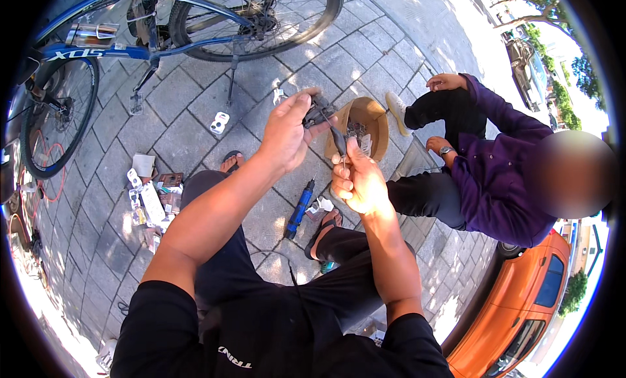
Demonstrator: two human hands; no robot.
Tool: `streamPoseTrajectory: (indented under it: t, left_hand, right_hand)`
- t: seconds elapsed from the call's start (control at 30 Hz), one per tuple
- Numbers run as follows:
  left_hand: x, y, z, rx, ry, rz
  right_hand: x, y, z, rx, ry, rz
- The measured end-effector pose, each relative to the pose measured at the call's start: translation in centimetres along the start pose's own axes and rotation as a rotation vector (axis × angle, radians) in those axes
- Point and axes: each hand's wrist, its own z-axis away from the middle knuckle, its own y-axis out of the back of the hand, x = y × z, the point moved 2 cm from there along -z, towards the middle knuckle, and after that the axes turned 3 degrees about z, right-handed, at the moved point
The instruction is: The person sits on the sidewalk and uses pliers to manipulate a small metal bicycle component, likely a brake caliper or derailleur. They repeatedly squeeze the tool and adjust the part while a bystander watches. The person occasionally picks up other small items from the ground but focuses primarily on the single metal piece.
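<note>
Between left fingers [300, 106], dark part [317, 112], gripped; right fingers [355, 151] pinching dark tool [338, 140], slim end toward part

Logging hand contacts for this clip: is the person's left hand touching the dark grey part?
Touching. The head view shows the left hand holding the dark grey part, with the thumb and fingers around it.

Outdoor site. Ground: grey paving [98, 221] of large slabs, joints dark and visible. Light: strong daylight, dappled bright patches. Perimeter: orange car [515, 296], lower right; dark vehicle [520, 61] and green trees [583, 78], upper right.
</note>
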Motion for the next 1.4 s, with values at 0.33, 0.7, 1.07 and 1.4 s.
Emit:
streamPoseTrajectory:
  t: [0.33, 0.7, 1.07, 1.4]
  left_hand:
    - [0.1, -0.5, 0.7, 0.000, 0.189, -0.080]
    - [1.5, 0.8, 3.1, -0.064, 0.437, -0.516]
    - [0.4, 2.1, 2.4, -0.257, 0.133, -0.807]
    - [0.9, 3.3, 1.5, 0.024, 0.414, -0.446]
  right_hand:
    - [-2.4, -3.0, 1.7, 0.318, 1.155, 1.806]
    - [0.0, -3.0, 2.0, 0.028, 1.261, 1.540]
    - [2.4, -2.1, 1.2, 0.014, -0.171, -0.120]
    - [-2.9, -2.9, 4.5, 0.329, 1.184, 1.991]
